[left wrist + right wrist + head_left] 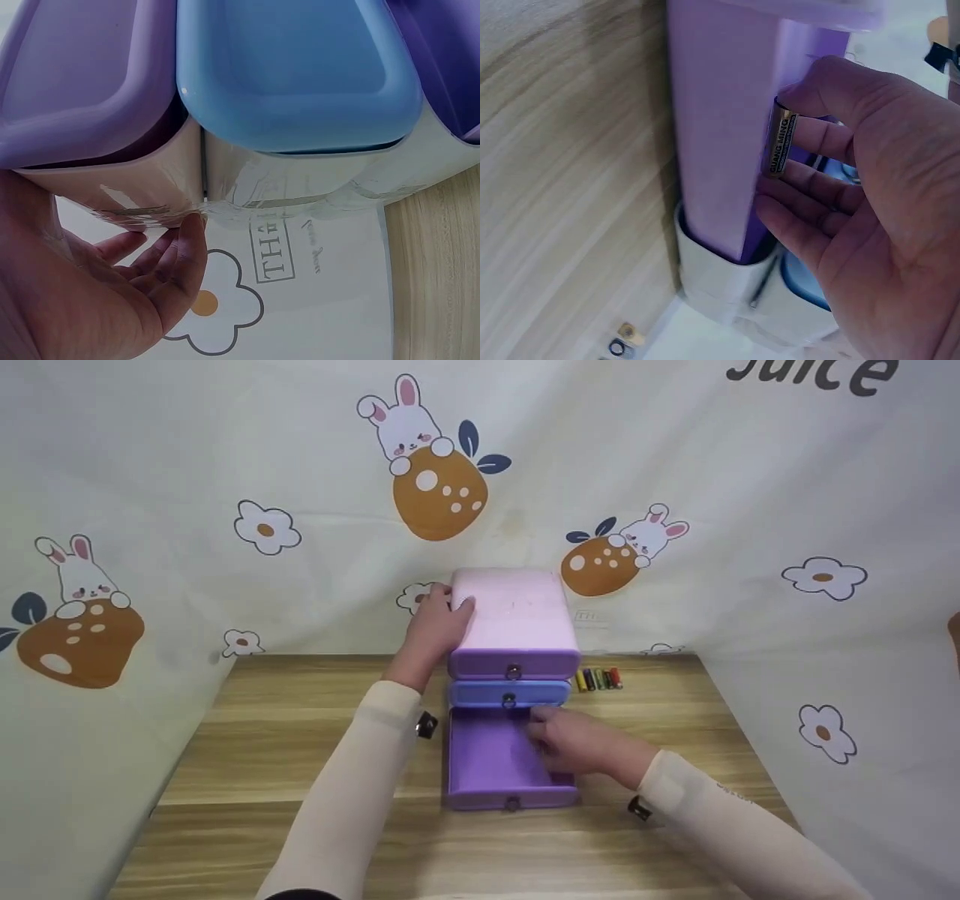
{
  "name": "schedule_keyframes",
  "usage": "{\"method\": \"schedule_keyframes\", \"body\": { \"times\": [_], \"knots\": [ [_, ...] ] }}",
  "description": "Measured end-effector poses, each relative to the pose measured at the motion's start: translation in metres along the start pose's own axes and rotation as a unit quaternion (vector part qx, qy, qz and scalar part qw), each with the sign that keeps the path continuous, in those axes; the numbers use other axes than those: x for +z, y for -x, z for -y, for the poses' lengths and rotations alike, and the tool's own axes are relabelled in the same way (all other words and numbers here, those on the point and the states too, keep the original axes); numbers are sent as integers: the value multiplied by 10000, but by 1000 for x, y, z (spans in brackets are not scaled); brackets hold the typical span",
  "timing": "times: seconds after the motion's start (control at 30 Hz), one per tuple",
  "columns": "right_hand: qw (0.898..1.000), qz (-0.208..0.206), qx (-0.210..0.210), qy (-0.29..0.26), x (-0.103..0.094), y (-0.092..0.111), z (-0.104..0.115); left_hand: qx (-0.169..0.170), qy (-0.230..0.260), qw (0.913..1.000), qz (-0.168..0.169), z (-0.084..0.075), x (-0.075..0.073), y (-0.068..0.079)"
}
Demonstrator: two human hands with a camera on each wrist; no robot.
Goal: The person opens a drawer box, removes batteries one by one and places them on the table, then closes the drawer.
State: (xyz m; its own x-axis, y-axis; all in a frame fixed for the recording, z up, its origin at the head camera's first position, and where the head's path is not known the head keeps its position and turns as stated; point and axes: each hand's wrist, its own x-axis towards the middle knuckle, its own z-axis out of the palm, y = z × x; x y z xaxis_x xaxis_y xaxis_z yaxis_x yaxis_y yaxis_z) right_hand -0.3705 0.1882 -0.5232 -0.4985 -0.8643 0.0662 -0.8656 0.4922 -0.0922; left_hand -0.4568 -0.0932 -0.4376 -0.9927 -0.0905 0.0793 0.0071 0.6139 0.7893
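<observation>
A three-tier drawer cabinet with a pale pink top stands on the table. Its bottom purple drawer is pulled out; the blue middle drawer and purple top drawer are closed. My left hand rests on the cabinet's upper left edge, thumb on top and fingers along the side; the left wrist view shows the fingertips against that side. My right hand is over the right side of the open drawer. Between its thumb and fingers it pinches a small cylindrical battery with dark lettering.
Several coloured batteries stand in a row right of the cabinet, near the back of the wooden table. Behind and on both sides hangs a pale cloth printed with rabbits and flowers. The open drawer's front juts toward me.
</observation>
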Motion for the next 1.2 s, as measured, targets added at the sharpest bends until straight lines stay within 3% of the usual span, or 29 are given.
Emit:
{"method": "schedule_keyframes", "body": {
  "times": [0.63, 1.2],
  "knots": [
    [9988, -367, -317, 99, -42, 13, 10, -28, -52, 10000, -5, -3, -3, 4],
    [9993, -314, -52, -209, -64, 32, 4, -104, 9, 9999, 9, -4, -1, 4]
  ]
}}
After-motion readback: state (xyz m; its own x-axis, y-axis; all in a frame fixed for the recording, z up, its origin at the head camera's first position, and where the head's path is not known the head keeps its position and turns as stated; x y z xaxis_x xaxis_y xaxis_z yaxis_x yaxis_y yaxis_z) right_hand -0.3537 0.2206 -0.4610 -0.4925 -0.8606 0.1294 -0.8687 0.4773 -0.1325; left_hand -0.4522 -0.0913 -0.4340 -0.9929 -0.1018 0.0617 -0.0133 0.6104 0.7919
